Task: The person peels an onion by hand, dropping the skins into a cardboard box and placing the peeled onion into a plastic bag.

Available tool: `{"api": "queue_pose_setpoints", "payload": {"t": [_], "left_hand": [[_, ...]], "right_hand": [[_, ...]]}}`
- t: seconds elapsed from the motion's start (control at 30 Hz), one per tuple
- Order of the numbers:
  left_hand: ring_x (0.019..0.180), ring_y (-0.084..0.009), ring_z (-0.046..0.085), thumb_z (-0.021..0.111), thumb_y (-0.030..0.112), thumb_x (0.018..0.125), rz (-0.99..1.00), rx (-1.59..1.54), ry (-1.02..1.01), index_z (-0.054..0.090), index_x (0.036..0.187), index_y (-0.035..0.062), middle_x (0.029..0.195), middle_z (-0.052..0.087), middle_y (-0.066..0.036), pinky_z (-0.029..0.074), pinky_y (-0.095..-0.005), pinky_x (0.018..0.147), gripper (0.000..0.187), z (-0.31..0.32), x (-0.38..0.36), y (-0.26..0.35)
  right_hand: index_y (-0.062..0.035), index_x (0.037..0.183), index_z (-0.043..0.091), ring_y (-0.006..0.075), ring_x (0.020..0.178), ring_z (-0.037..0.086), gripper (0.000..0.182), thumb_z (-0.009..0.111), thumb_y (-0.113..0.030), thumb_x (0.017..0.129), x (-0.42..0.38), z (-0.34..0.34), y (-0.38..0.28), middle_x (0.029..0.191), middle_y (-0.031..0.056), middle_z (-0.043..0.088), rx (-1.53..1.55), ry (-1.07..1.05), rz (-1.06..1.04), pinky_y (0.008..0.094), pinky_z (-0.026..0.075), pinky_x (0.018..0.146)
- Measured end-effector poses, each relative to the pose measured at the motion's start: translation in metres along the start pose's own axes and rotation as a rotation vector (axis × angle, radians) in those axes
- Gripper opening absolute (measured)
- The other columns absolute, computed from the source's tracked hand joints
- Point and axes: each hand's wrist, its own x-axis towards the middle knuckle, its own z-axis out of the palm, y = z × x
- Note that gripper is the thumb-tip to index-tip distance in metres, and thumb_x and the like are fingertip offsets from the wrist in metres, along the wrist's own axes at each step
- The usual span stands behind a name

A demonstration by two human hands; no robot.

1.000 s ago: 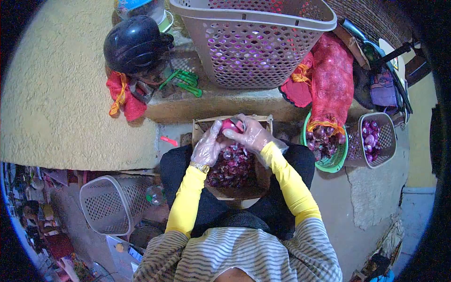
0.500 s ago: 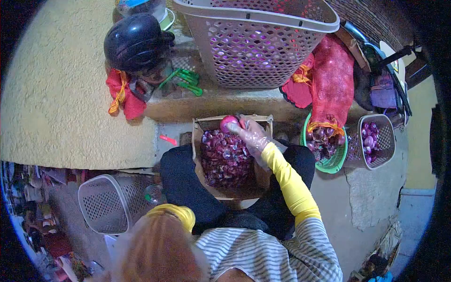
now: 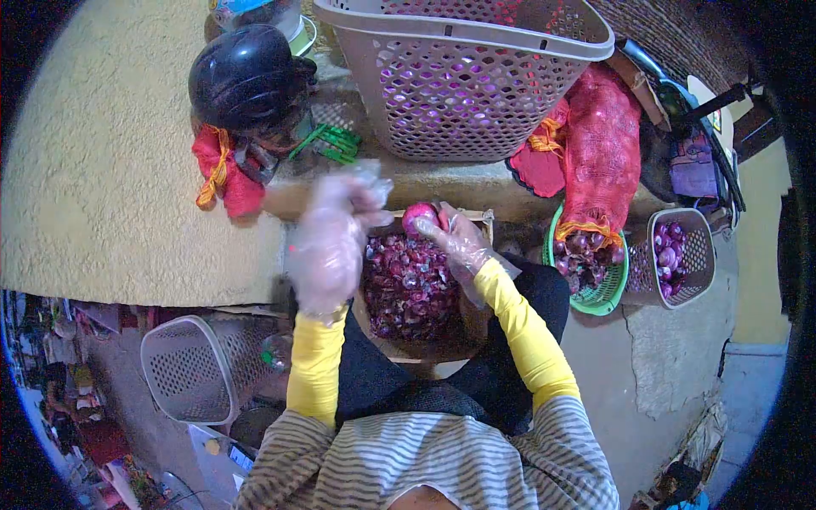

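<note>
In a clear plastic glove, my right hand is closed around a red onion over the far side of a cardboard box. Something reddish shows by those fingers, too small to name. Purple onion skins fill the box between my knees. My left hand, gloved too, is up at the box's left edge, smeared by motion. Its fingers are too blurred to read.
A green basket holds onions spilling from a red mesh sack. Right of it lies a grey basket with peeled onions. A tall basket and a black helmet stand on the ledge. Another basket lies left.
My left hand has come up from low beside my body to the box's left side. My right hand stays over the box with the onion.
</note>
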Motion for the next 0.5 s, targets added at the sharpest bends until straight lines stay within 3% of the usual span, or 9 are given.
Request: {"api": "queue_pose_setpoints", "payload": {"t": [0.03,0.07,0.1,0.2,0.3,0.4,0.43,0.5], "left_hand": [[0.11,-0.0135,0.054,0.052,0.034,0.105,-0.093,0.434,0.201,0.055,0.128,0.0106,0.119,0.058,-0.004,0.049,-0.0345,0.094,0.034,-0.027,-0.002,-0.033],[0.119,-0.0166,0.052,0.05,0.031,0.106,-0.127,0.482,0.172,0.044,0.145,0.0111,0.131,0.053,-0.004,0.047,-0.037,0.099,0.044,-0.057,-0.011,-0.066],[0.122,-0.0179,0.052,0.049,0.036,0.106,-0.245,0.508,0.189,0.039,0.148,0.0105,0.14,0.048,-0.006,0.046,-0.0366,0.1,0.05,-0.083,-0.019,-0.092],[0.127,-0.0209,0.05,0.048,0.038,0.106,-0.541,-0.061,0.205,0.035,0.151,0.0087,0.144,0.046,-0.01,0.048,-0.0398,0.103,0.055,-0.071,-0.024,-0.095],[0.127,-0.0219,0.052,0.048,0.036,0.106,-0.426,-0.049,0.084,0.04,0.149,0.0077,0.141,0.05,-0.011,0.049,-0.04,0.104,0.052,-0.076,-0.016,-0.112],[0.124,-0.0223,0.054,0.047,0.032,0.106,-0.439,-0.117,0.138,0.045,0.145,0.0046,0.136,0.055,-0.014,0.049,-0.0395,0.105,0.047,-0.09,-0.013,-0.128],[0.124,-0.0223,0.054,0.047,0.032,0.106,-0.44,-0.116,0.138,0.045,0.145,0.0046,0.136,0.055,-0.014,0.049,-0.0395,0.105,0.047,-0.094,-0.013,-0.132],[0.123,-0.0233,0.055,0.048,0.031,0.106,-0.409,-0.169,0.137,0.046,0.143,0.0023,0.134,0.056,-0.015,0.049,-0.0404,0.106,0.046,-0.097,-0.014,-0.133]], "right_hand": [[0.0081,0.137,0.047,0.0195,0.114,0.058,0.085,0.082,-0.045,0.08,-0.002,0.0,-0.004,0.126,0.0193,0.062,-0.057,0.035,0.01,0.0314,0.044,0.101],[0.009,0.141,0.043,0.0222,0.121,0.057,0.092,0.084,-0.044,0.078,-0.005,0.002,-0.009,0.13,0.0222,0.06,-0.114,0.069,0.021,0.0324,0.043,0.104],[0.009,0.141,0.043,0.0222,0.121,0.057,0.092,0.084,-0.044,0.078,-0.011,0.005,-0.018,0.13,0.0222,0.06,-0.113,0.07,0.019,0.0324,0.043,0.104],[0.0111,0.146,0.033,0.0289,0.133,0.049,0.103,0.087,-0.041,0.075,-0.024,0.012,-0.032,0.14,0.0273,0.052,-0.035,0.084,0.012,0.0364,0.039,0.111],[0.013,0.147,0.029,0.0311,0.138,0.043,0.107,0.089,-0.037,0.074,-0.022,0.014,-0.033,0.144,0.0305,0.046,0.037,0.006,-0.011,0.0393,0.037,0.114],[0.0053,0.125,0.059,0.0153,0.106,0.061,0.067,0.089,-0.028,0.075,-0.026,0.013,-0.043,0.113,0.0108,0.067,-0.119,-0.021,-0.127,0.0322,0.048,0.098],[0.0009,0.112,0.065,0.0129,0.096,0.062,0.053,0.09,-0.027,0.074,-0.028,0.016,-0.046,0.102,0.0071,0.069,-0.025,-0.026,-0.18,0.0316,0.05,0.09],[-0.0002,0.111,0.065,0.0122,0.094,0.06,0.05,0.088,-0.027,0.076,-0.026,0.01,-0.044,0.101,0.0066,0.068,-0.141,-0.034,-0.164,0.0304,0.049,0.088]]}}
